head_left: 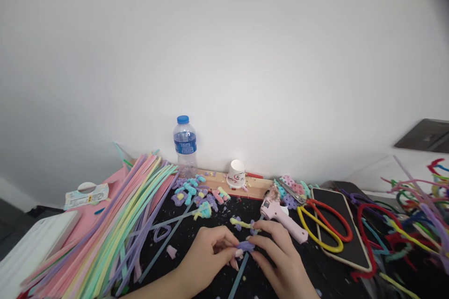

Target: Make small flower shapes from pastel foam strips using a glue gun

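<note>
Both hands meet low in the middle of the view over a black mat (189, 238). My left hand (206, 259) and my right hand (280, 257) pinch a small purple pipe-cleaner piece (246, 245) between their fingertips. A pale blue pipe-cleaner stem (238, 280) runs down from that piece toward me. Just beyond the fingers lies a yellow and purple twisted piece (242, 222). A pink glue gun (280, 212) rests right behind my right hand.
A thick bundle of pastel pipe cleaners (115, 224) fans across the left. Small finished pastel shapes (196, 194) are heaped near a water bottle (185, 145) and a tipped paper cup (236, 174) by the wall. Scissors (322, 224) and tangled bright pipe cleaners (414, 215) fill the right.
</note>
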The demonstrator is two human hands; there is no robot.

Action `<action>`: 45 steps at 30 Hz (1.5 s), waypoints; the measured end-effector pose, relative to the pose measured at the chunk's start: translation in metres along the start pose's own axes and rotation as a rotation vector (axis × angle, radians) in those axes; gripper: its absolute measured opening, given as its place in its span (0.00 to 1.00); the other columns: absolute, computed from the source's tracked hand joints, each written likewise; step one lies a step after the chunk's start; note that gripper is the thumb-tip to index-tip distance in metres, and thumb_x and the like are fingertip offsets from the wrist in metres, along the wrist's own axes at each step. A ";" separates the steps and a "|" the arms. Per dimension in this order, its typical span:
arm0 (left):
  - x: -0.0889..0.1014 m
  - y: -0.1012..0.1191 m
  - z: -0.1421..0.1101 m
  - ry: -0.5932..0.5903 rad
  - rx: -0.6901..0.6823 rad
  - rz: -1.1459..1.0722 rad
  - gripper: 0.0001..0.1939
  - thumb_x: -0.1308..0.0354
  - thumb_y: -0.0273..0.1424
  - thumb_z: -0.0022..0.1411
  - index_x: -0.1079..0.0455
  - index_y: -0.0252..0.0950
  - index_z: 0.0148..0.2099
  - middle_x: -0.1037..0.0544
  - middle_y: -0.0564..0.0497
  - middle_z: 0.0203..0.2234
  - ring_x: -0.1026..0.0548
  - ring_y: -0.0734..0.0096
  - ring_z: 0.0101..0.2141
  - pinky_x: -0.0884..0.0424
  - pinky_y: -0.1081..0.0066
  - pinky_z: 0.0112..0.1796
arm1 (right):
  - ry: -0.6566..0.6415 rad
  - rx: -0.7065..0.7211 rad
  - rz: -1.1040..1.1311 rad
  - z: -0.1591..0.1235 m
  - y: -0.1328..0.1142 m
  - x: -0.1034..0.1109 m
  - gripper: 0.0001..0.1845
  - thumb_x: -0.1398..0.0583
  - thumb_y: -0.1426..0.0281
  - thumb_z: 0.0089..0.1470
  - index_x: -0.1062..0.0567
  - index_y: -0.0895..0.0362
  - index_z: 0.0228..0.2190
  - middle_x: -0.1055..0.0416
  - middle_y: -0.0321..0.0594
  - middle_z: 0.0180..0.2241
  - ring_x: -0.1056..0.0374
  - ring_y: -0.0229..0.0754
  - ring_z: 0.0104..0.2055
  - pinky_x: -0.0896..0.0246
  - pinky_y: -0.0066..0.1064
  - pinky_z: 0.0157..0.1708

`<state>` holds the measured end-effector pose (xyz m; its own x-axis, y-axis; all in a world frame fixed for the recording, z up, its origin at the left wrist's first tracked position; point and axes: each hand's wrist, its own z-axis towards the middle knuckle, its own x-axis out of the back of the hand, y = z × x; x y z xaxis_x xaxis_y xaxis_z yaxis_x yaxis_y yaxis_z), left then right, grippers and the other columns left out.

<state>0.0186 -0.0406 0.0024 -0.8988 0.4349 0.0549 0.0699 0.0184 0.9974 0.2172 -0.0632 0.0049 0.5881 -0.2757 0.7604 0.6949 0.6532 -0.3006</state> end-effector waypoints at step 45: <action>0.000 0.000 0.006 -0.029 0.117 -0.164 0.07 0.40 0.30 0.53 0.32 0.30 0.32 0.24 0.51 0.22 0.27 0.73 0.20 0.31 0.74 0.25 | -0.004 -0.054 0.053 -0.002 0.003 -0.003 0.12 0.47 0.76 0.56 0.29 0.55 0.41 0.35 0.46 0.44 0.36 0.45 0.47 0.34 0.35 0.43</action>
<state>0.0212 -0.0352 0.0017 -0.8894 0.4436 -0.1106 -0.0248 0.1947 0.9805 0.2181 -0.0615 0.0006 0.6230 -0.2386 0.7450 0.6842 0.6278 -0.3711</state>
